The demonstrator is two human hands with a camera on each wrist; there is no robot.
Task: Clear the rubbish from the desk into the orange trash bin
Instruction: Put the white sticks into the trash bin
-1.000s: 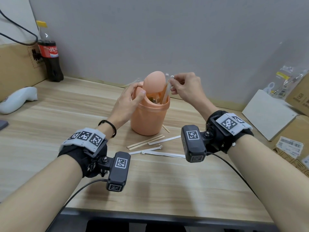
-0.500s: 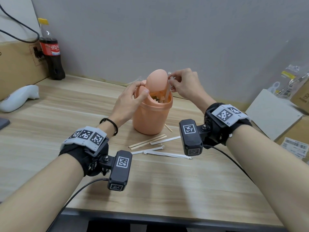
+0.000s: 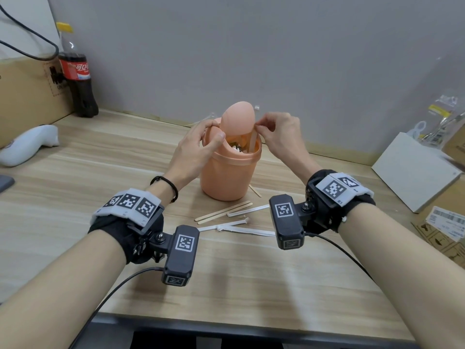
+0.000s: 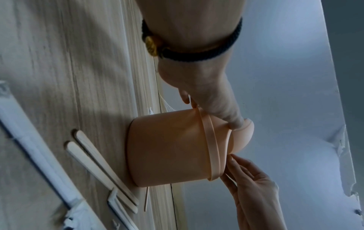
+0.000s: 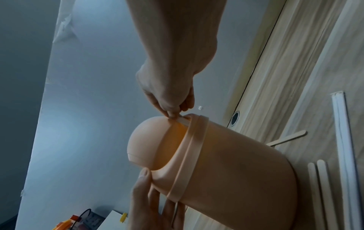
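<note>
The orange trash bin (image 3: 227, 177) stands mid-desk with its swing lid (image 3: 237, 117) tipped open. My left hand (image 3: 212, 132) grips the bin's rim, its thumb pressing the lid's lower edge down. My right hand (image 3: 261, 128) pinches the top of a pale stick (image 3: 253, 143) that stands in the bin's opening, mostly inside. The right wrist view shows the pinch (image 5: 173, 115) at the bin's (image 5: 226, 163) rim. On the desk in front lie two wooden sticks (image 3: 224, 210), several white paper wrappers (image 3: 241, 229) and a thin stick (image 3: 255, 191).
A cola bottle (image 3: 76, 79) and a cardboard box (image 3: 22, 91) stand at the back left, with a white controller (image 3: 27, 143) near them. A white box (image 3: 412, 170) and cardboard cartons (image 3: 448, 222) crowd the right side. The desk's front edge (image 3: 226, 321) lies close to me.
My right hand has come down, lowering the stick deeper into the bin. My left hand has stayed on the rim, holding the lid tipped open.
</note>
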